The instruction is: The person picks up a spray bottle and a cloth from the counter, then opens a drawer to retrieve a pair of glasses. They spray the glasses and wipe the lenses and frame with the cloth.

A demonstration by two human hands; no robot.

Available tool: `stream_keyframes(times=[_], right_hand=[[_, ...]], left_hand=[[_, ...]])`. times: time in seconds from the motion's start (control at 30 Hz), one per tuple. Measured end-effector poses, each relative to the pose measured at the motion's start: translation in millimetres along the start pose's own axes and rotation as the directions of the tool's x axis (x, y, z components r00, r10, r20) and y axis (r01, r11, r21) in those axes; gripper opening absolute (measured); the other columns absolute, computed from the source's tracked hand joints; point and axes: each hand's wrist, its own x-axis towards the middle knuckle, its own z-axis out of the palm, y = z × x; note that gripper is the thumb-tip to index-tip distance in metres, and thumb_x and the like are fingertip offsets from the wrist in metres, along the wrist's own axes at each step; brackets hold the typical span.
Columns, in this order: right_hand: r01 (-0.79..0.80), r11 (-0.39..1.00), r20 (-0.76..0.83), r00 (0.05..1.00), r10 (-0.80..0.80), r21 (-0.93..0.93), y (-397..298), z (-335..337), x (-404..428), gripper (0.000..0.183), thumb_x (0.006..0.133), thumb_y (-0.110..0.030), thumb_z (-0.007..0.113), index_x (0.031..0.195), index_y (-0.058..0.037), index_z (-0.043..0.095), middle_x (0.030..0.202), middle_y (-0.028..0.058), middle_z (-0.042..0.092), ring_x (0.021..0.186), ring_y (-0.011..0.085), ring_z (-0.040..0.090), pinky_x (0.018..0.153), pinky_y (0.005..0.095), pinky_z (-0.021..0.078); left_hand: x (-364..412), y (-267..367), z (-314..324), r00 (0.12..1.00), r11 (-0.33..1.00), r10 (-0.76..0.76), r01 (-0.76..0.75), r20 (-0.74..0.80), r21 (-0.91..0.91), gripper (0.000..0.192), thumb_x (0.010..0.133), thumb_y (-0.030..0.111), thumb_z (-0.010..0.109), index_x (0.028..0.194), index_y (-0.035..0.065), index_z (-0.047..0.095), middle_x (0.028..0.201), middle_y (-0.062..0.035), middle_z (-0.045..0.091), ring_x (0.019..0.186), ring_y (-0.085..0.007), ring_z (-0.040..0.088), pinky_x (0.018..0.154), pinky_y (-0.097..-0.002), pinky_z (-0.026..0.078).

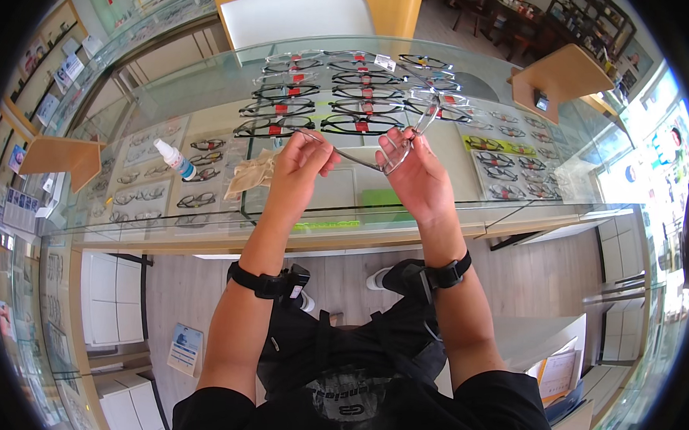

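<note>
A pair of eyeglasses [398, 161] with a thin, clear-looking frame is held up over the glass counter by both my hands. My left hand [301, 166] pinches one dark temple arm near its tip. Around the lens rim and bridge close the fingers of my right hand [418, 175], palm turned up. Just beyond them, several rows of dark-framed eyeglasses [361, 126] bearing red tags lie on the counter. A crumpled beige cloth [251, 175] lies beside my left hand. Further left is a white spray bottle [175, 159] with a blue label. A small white tag [384, 62] shows among the far frames.
The glass display counter [437, 210] spans the space before me, with more eyeglasses [495, 159] on trays inside. Wooden stands [558, 80] rise at the right end and a second wooden stand [64, 159] at the left. A white chair [298, 20] stands behind the counter.
</note>
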Motion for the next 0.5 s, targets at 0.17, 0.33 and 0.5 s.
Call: stream_keyframes(times=[0.17,0.33,0.5], right_hand=[[-0.009,0.997,0.045,0.999,0.006,0.072,7,-5,2,0.018,0.106,-0.023,0.062,0.117,-0.0101,0.064,0.123,0.0061,0.066,0.124,0.0252,0.06,0.107,0.0416,0.0456],[-0.004,0.999,0.024,1.0,0.003,0.049,2,-8,-1,0.016,0.106,-0.023,0.061,0.116,-0.0096,0.064,0.119,0.0055,0.067,0.122,0.0252,0.061,0.107,0.0427,0.0466],[-0.023,0.998,0.043,0.999,0.021,0.053,-2,-5,0,0.017,0.107,-0.023,0.059,0.115,-0.0089,0.064,0.119,0.0057,0.067,0.121,0.025,0.062,0.107,0.0427,0.0471]], left_hand=[[-11,-5,-1,0.977,0.979,0.2,-0.196,-0.07,0.06,0.017,0.102,0.007,0.062,0.113,0.0109,0.05,0.084,0.0005,0.057,0.073,-0.0095,0.048,0.069,-0.0271,0.041],[-51,37,-21,0.86,0.781,0.465,-0.289,-0.207,0.554,0.033,0.095,0.006,0.07,0.118,0.0078,0.046,0.089,-0.0002,0.049,0.079,-0.0107,0.045,0.071,-0.0271,0.037],[-37,57,-124,0.48,0.495,0.783,-0.096,-0.395,0.864,0.05,0.092,0.009,0.073,0.131,0.0023,0.043,0.114,-0.007,0.048,0.105,-0.0172,0.046,0.091,-0.0359,0.041]])
